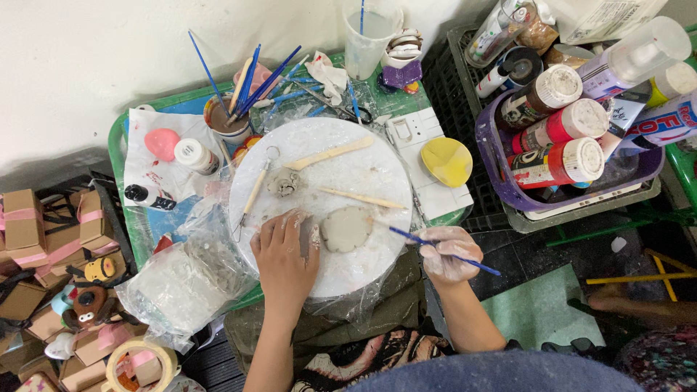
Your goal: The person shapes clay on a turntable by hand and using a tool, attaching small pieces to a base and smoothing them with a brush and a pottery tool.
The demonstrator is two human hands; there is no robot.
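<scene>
On the white round board (363, 174): flat grey clay flower (347, 229), just right of your left hand (287, 254), fingers spread flat beside it. Your right hand (449, 252) pinches a blue brush (435, 247), long axis slanting left, tip touching the clay's right edge.

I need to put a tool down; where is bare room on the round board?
Bare patches: the white round board right of the flat wooden knife, and its near edge below the clay flower. Crowded: behind, among brushes and paint bottles.
</scene>
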